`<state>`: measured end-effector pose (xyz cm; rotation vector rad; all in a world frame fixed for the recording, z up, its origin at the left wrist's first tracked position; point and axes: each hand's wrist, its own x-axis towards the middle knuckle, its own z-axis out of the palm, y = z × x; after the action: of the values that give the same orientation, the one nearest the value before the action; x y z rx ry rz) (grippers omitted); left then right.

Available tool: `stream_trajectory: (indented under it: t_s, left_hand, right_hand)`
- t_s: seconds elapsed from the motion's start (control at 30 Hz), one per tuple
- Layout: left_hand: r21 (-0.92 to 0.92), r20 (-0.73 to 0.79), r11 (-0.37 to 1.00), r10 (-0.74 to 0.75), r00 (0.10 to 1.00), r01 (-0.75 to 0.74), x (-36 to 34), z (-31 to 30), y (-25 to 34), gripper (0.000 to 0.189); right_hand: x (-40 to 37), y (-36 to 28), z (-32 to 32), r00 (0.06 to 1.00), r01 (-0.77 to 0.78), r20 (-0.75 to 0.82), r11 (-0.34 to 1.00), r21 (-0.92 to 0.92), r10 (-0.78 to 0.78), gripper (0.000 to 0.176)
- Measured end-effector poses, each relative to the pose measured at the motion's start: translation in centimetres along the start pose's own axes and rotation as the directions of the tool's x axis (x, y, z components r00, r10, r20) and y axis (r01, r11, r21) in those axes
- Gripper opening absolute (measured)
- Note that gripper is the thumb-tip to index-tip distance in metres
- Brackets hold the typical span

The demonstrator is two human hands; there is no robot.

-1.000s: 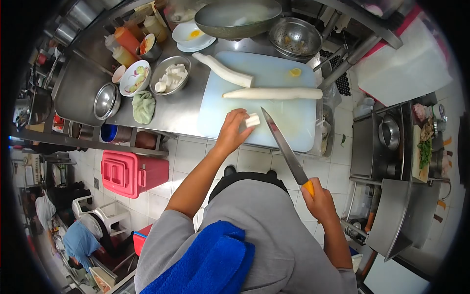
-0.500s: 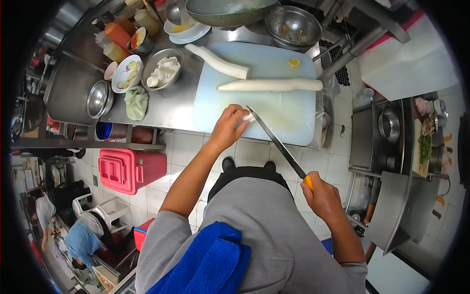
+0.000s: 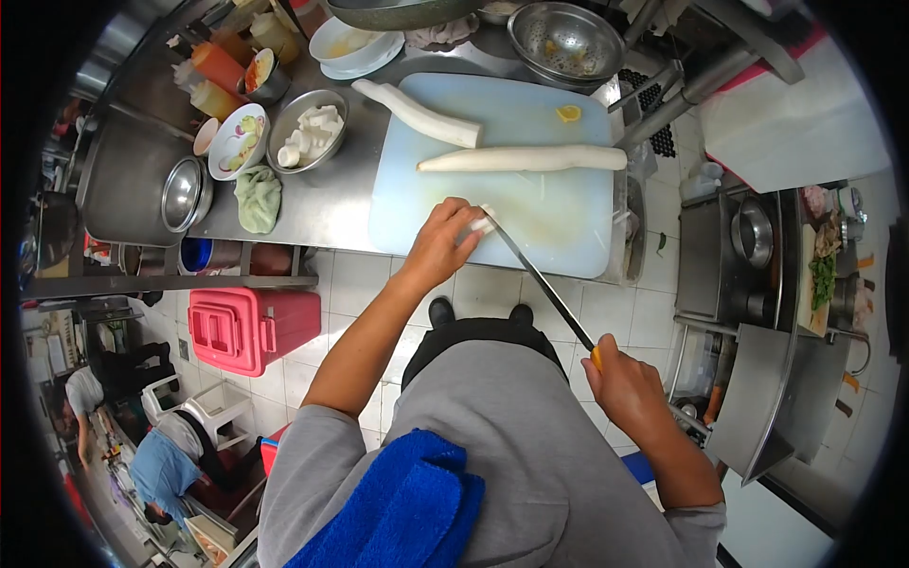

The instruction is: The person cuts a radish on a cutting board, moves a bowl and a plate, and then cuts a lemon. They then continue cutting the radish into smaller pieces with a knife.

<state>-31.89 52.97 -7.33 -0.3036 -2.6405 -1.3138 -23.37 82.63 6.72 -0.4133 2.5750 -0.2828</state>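
Observation:
My left hand (image 3: 443,244) is closed on a small white piece (image 3: 481,223) near the front edge of the pale cutting board (image 3: 398,204). In my right hand (image 3: 627,383) is the yellow handle of a long knife (image 3: 543,282). Its blade slants up to the left, and its tip end lies against the white piece. Behind my hands, one long white root (image 3: 521,159) lies across the board, and a shorter one (image 3: 421,114) lies slanted further back. A yellow scrap (image 3: 567,114) rests at the board's back right.
A steel bowl of white chunks (image 3: 311,131), a white bowl (image 3: 238,142) and a green cloth (image 3: 258,199) stand left of the board. Behind it is a perforated steel bowl (image 3: 566,44). A lidded red bin (image 3: 254,327) sits below; people (image 3: 166,464) are at lower left.
The knife blade has shifted slightly and now lies against the white piece. My right hand has moved a little outward. The pan at the back has shifted to the left, uncovering a cloth.

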Motion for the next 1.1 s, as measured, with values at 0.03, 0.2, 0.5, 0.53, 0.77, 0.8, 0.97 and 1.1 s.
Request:
stream_trajectory:
  t_s: [0.03, 0.2, 0.5, 0.53, 0.77, 0.8, 0.97, 1.1]
  left_hand:
    - [-0.007, 0.0, 1.0, -0.001, 1.0, 0.001, 0.0, 0.0, 0.0, 0.029]
    - [-0.017, -0.018, 1.0, -0.011, 1.0, 0.011, -0.2, 0.1, 0.2, 0.029]
    - [-0.103, -0.169, 0.995, -0.02, 0.985, 0.002, -1.5, 1.1, -0.2, 0.024]
    - [-0.128, -0.174, 0.992, -0.038, 0.984, 0.016, -1.5, 1.0, -0.1, 0.024]
    - [-0.06, -0.17, 0.996, 0.048, 0.984, -0.059, -1.3, 1.1, -0.7, 0.023]
    - [-0.068, -0.17, 0.996, 0.038, 0.985, -0.051, -1.2, 1.1, -0.6, 0.023]
    - [-0.087, -0.156, 0.996, 0.01, 0.988, -0.024, -1.1, 1.0, -0.3, 0.022]
    - [-0.123, -0.144, 0.992, -0.027, 0.989, 0.009, -1.1, 1.0, -0.2, 0.021]
  right_hand:
    - [0.5, -0.1, 0.0, 1.0, 0.027, 0.007, 1.0, -0.009, -0.027, 0.027]
    - [3.9, 0.8, 3.0, 0.995, 0.094, 0.012, 0.996, 0.006, -0.094, 0.029]
    - [3.2, 0.7, 2.2, 0.984, 0.124, -0.138, 0.991, 0.052, -0.115, 0.031]
    - [2.7, 0.5, 1.9, 0.983, 0.117, -0.149, 0.992, 0.048, -0.108, 0.031]
    - [0.4, 0.1, 1.2, 0.994, 0.069, -0.082, 0.998, 0.007, -0.069, 0.031]
    - [0.2, 0.0, 0.9, 0.995, 0.067, -0.081, 0.998, 0.008, -0.067, 0.031]
    - [-0.6, 0.3, 0.6, 0.997, 0.058, -0.054, 0.996, -0.061, -0.061, 0.03]
    - [-0.7, -0.3, -0.1, 0.999, 0.043, -0.011, 0.996, -0.072, -0.044, 0.029]
